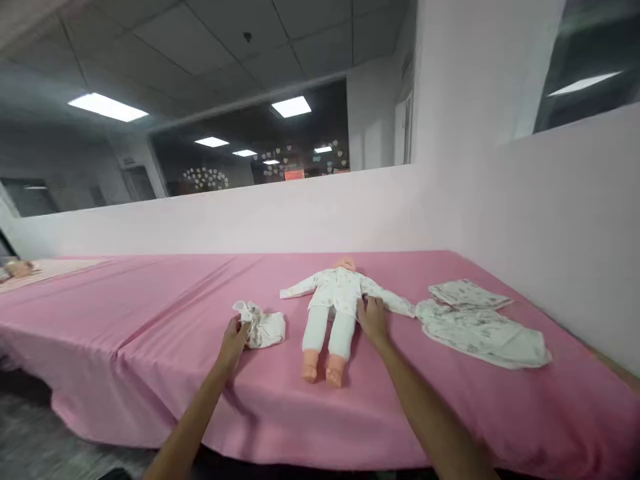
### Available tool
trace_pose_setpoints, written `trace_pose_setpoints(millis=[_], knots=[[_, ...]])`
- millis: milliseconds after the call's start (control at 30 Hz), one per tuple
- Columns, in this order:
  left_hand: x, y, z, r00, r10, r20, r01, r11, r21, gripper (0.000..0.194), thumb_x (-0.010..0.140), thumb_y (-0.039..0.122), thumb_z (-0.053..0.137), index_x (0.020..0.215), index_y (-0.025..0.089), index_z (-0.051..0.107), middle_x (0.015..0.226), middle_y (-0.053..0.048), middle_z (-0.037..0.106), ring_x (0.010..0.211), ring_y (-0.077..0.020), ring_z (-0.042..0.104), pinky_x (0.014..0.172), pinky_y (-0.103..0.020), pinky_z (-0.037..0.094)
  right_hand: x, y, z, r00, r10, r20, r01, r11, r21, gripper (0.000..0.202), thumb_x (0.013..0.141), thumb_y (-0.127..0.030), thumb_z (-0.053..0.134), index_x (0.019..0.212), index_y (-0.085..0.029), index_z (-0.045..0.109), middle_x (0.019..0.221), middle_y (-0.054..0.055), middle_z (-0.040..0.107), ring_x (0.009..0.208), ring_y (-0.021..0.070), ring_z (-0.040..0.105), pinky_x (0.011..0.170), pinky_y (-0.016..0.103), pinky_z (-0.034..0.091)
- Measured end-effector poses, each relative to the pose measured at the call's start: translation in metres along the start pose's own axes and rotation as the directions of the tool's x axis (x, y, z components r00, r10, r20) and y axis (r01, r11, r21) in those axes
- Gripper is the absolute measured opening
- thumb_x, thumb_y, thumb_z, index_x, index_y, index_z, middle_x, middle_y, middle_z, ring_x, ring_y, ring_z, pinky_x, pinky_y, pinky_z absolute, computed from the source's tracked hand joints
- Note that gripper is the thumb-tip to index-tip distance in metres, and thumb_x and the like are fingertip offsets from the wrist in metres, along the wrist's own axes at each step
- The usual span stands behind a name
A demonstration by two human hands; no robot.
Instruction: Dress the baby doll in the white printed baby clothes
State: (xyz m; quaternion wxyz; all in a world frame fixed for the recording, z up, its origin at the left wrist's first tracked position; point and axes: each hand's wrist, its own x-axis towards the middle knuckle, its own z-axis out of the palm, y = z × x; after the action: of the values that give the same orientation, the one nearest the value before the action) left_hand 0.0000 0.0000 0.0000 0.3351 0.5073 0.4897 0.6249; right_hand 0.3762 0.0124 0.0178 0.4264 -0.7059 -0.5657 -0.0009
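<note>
I am looking down at a long desk [150, 313] covered in a pink cloth, with a pale pink wall [350, 207] running along its far side and around the right end. A baby doll [334, 300] is lying on its back near the middle of the desk, head toward the wall and bare feet toward me, dressed in a white printed top and white trousers, arms spread out to both sides.

My right hand [373, 319] is resting open and flat against the doll's side, fingers lying on the hem of the top where the sleeve nearest it begins. My left hand [234, 340] is reaching to a small crumpled white garment [261, 327] lying just beside the doll's legs on the left; the fingers are curling onto its near edge, touching it, though I cannot tell whether they are actually pinching the fabric.

Further right, apart from the doll, two more printed baby garments [480, 323] are lying spread on the cloth, one partly over the other.
</note>
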Motion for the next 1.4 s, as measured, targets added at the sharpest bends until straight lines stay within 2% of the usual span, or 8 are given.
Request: trace_pose_setpoints(millis=[633,733,867,933,1033,1167,1267,1400], knots=[[-0.011,0.009,0.001,0.992,-0.126,-0.03,0.115,0.961,-0.253,0.053,0.072,0.046,0.074,0.114,0.019,0.059,0.101,-0.004,0.067,0.085,-0.0166,0.064,0.069,-0.023,0.05,-0.007,0.012,-0.007,0.996,-0.089,-0.013,0.09,0.99,0.109,0.037,0.092,-0.041,0.039,0.1,-0.012,0.062,0.104,0.015,0.06,0.099,0.0252,0.055,0.088,0.037,0.044],[-0.016,0.013,0.003,0.982,-0.188,-0.016,0.162,0.882,-0.442,0.047,0.071,0.039,0.076,0.112,0.021,0.058,0.104,-0.003,0.066,0.082,-0.0144,0.065,0.068,-0.023,0.051,-0.014,-0.014,-0.019,0.99,-0.119,-0.079,0.127,0.987,0.102,0.037,0.092,-0.041,0.036,0.098,-0.014,0.06,0.105,0.014,0.059,0.102,0.0255,0.054,0.09,0.039,0.044],[-0.029,0.025,0.01,0.974,-0.218,0.062,0.211,0.768,-0.605,0.052,0.077,0.03,0.073,0.123,0.029,0.047,0.107,-0.002,0.066,0.083,-0.0148,0.066,0.071,-0.027,0.054,-0.046,-0.097,-0.025,0.971,-0.238,-0.018,0.237,0.948,0.212,0.027,0.093,-0.04,0.043,0.101,-0.02,0.058,0.108,0.01,0.061,0.103,0.024,0.055,0.093,0.041,0.044],[-0.036,0.032,0.012,0.975,-0.192,0.113,0.22,0.745,-0.63,0.067,0.079,0.028,0.071,0.135,0.035,0.036,0.11,-0.003,0.066,0.089,-0.0171,0.067,0.074,-0.03,0.055,-0.068,-0.144,-0.02,0.907,-0.363,0.215,0.303,0.914,0.27,0.027,0.092,-0.039,0.049,0.111,-0.023,0.058,0.115,0.008,0.061,0.106,0.023,0.056,0.093,0.039,0.045],[-0.045,0.04,0.008,0.968,-0.153,0.199,0.246,0.741,-0.626,0.074,0.08,0.028,0.071,0.142,0.038,0.031,0.12,-0.005,0.063,0.097,-0.0197,0.066,0.078,-0.032,0.056,-0.09,-0.198,-0.008,0.681,-0.595,0.426,0.538,0.802,0.26,0.053,0.084,-0.023,0.055,0.136,-0.023,0.044,0.138,0.008,0.05,0.124,0.0232,0.047,0.104,0.039,0.04],[-0.049,0.04,-0.007,0.968,-0.13,0.214,0.237,0.749,-0.619,0.055,0.081,0.031,0.071,0.132,0.032,0.049,0.125,-0.005,0.059,0.103,-0.0197,0.062,0.079,-0.028,0.055,-0.087,-0.22,0.003,0.396,-0.722,0.568,0.766,0.601,0.229,0.08,0.071,-0.004,0.049,0.146,-0.025,0.032,0.157,0.004,0.027,0.138,0.0238,0.031,0.113,0.042,0.029],[-0.05,0.038,-0.016,0.973,-0.099,0.208,0.212,0.736,-0.643,0.039,0.081,0.03,0.072,0.117,0.028,0.058,0.11,-0.002,0.064,0.093,-0.0156,0.063,0.078,-0.026,0.053,-0.074,-0.218,0.009,0.333,-0.734,0.592,0.826,0.53,0.192,0.053,0.08,-0.01,0.049,0.131,-0.023,0.05,0.153,0.004,0.035,0.137,0.0282,0.031,0.11,0.047,0.03],[-0.05,0.038,-0.016,0.973,-0.022,0.23,0.162,0.775,-0.611,0.017,0.084,0.029,0.069,0.097,0.021,0.063,0.096,-0.001,0.065,0.09,-0.0157,0.062,0.085,-0.029,0.052,-0.062,-0.212,0.016,0.356,-0.804,0.477,0.832,0.505,0.23,0.02,0.087,-0.013,0.046,0.096,-0.02,0.062,0.132,0.006,0.057,0.127,0.0277,0.041,0.105,0.046,0.031]])
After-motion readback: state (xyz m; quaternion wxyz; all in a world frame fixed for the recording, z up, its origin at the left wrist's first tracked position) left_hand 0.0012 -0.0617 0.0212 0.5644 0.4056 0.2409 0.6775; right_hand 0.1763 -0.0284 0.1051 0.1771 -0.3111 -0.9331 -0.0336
